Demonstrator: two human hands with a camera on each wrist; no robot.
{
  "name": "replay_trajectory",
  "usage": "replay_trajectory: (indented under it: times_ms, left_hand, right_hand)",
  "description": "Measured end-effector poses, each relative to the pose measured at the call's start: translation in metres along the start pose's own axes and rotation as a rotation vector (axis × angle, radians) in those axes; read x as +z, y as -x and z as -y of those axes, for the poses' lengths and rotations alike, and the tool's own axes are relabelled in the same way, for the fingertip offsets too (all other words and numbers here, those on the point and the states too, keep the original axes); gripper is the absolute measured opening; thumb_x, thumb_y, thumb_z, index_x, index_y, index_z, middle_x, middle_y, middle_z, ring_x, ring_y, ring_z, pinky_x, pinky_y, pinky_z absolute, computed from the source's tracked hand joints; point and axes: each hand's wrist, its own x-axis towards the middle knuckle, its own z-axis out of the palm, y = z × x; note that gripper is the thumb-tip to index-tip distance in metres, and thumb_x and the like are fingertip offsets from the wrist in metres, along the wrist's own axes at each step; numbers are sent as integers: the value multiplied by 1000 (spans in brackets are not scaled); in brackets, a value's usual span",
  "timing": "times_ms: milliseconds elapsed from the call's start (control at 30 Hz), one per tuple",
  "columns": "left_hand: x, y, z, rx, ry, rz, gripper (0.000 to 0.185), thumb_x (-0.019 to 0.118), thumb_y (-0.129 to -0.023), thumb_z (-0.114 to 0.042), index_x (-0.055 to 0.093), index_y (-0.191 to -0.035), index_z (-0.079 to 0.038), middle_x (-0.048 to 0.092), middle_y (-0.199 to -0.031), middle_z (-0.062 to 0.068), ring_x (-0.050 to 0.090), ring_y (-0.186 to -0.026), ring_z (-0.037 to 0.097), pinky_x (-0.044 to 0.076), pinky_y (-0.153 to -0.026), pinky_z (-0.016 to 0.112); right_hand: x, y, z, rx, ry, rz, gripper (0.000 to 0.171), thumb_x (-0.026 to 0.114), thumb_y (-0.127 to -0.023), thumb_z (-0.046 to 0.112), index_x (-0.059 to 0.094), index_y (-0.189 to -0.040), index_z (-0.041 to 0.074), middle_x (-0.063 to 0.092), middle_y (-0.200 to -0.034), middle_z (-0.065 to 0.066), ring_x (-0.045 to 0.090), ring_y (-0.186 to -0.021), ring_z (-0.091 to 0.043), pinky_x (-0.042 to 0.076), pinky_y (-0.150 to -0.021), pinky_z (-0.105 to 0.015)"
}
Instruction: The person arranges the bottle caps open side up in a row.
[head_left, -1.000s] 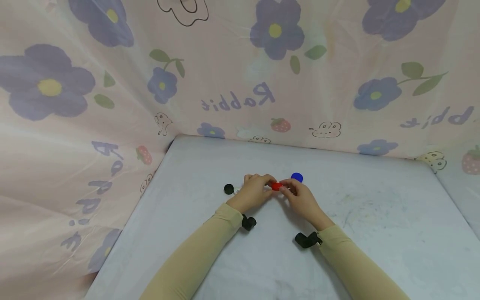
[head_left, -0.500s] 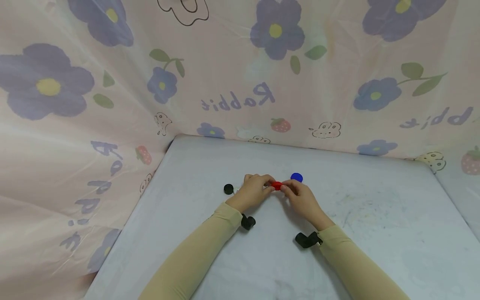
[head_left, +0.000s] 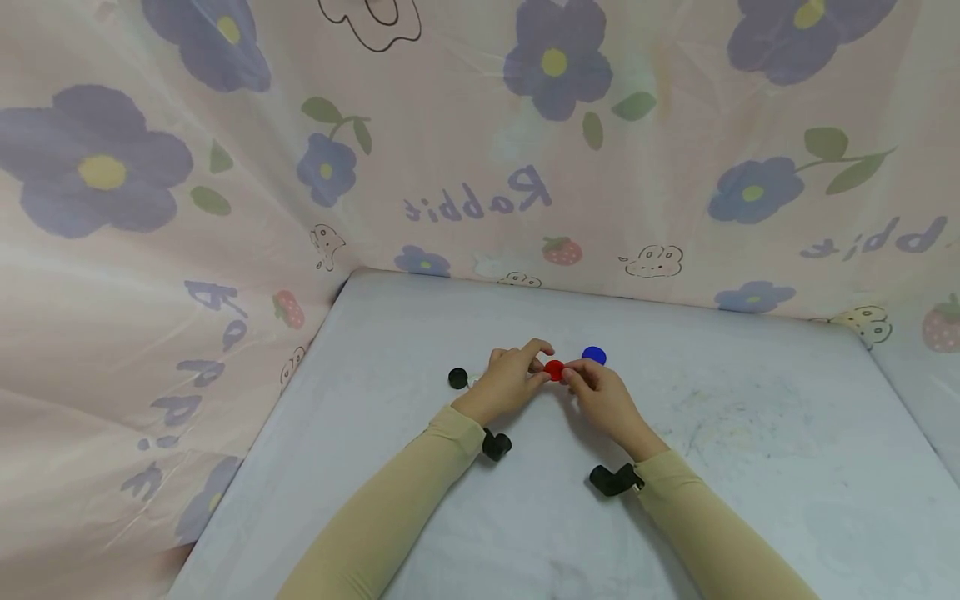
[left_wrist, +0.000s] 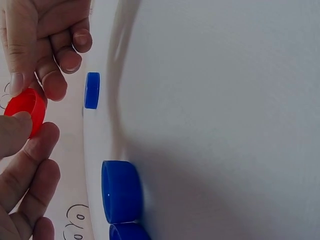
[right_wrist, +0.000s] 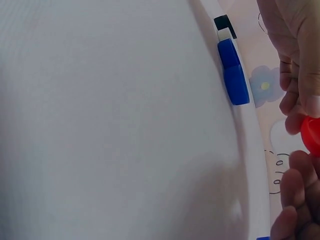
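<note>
A small red cap [head_left: 553,370] is held just above the white table [head_left: 750,433], near its middle. My left hand [head_left: 537,372] pinches it from the left, with the index finger lifted above it. My right hand [head_left: 573,375] pinches it from the right. In the left wrist view the red cap [left_wrist: 26,109] sits between the fingertips of both hands. The right wrist view shows only an edge of the red cap [right_wrist: 312,134] between fingers.
A blue cap [head_left: 593,355] lies just behind my right hand and a black cap [head_left: 457,377] left of my left hand. Blue caps [left_wrist: 121,191] show in the left wrist view, a blue piece [right_wrist: 234,75] in the right. Flowered cloth [head_left: 225,208] walls the back and left.
My left index finger has lifted off the red cap, and the cap now shows more of its round face. Both hands stay in the same place.
</note>
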Motion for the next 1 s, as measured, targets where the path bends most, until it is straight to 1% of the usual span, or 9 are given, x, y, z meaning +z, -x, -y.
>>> replay_trajectory:
  times_ms: [300,500,600,767,1000]
  left_hand:
    - [0,1,1,-1,25,0,26,62,-96,-26,56,-122,-26,68,-95,-10,58,-90,11,28,-93,34]
    - [0,1,3,8,16,-1,28,64,-95,-25,56,-122,-25,69,-96,-9,58,-93,10,28,-91,34]
    - [-1,2,4,9,15,-7,30,66,-94,-25,57,-122,-24,69,-97,-9,59,-93,10,29,-92,34]
    - [-2,4,6,-21,21,1,30,66,-93,-29,59,-122,-25,68,-95,-11,56,-92,10,29,-93,33]
    - [-6,6,8,-47,5,36,31,65,-94,-32,59,-123,-25,66,-94,-14,56,-90,10,28,-95,35]
  right_hand:
    - [1,-1,0,-9,-33,-9,26,54,-100,27,63,-114,8,68,-98,-11,62,-85,-25,49,-70,-37]
    - [1,-2,0,-6,-42,-11,21,55,-100,22,60,-117,10,69,-96,-12,62,-81,-27,48,-67,-35]
    - [2,-2,0,-12,-48,-11,21,55,-100,19,59,-117,8,69,-95,-13,63,-82,-27,47,-67,-33]
    - [5,-3,-1,-30,-54,15,21,56,-99,17,59,-119,8,68,-95,-13,62,-80,-26,47,-67,-32]
    - [8,-2,-1,-61,-13,53,25,61,-97,15,59,-121,8,68,-96,-9,60,-79,-21,47,-64,-31]
